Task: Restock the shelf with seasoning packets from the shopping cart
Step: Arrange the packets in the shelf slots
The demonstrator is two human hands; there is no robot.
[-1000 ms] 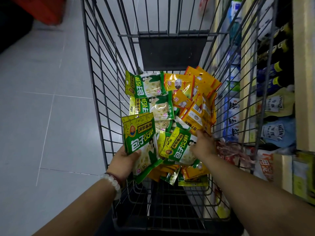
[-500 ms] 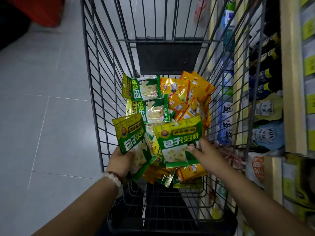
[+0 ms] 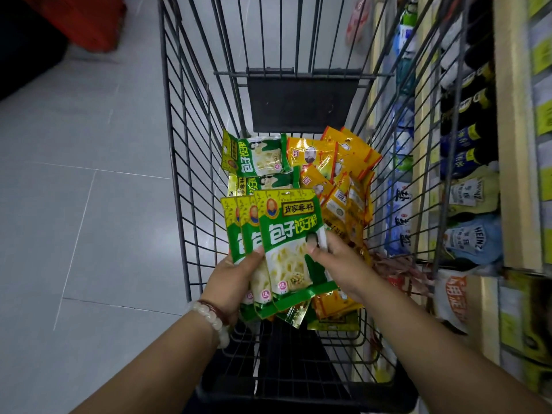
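I have both hands over the shopping cart (image 3: pixel 179 180), gathering green seasoning packets (image 3: pixel 286 234) into a fan. My left hand (image 3: pixel 231 282) grips the stack from below, thumb across the front, and my right hand (image 3: pixel 334 261) pinches the front packet at its right edge, thumb on its face. To do this well I judge I should square the edges against my left palm and keep the labels facing one way, so the bundle goes onto the shelf (image 3: pixel 507 144) at my right in one pass. I count three green packets in hand and at least two more green ones (image 3: pixel 257 155) lying at the far end of the cart. The yellow packets (image 3: pixel 334 168) overlap too much to count.
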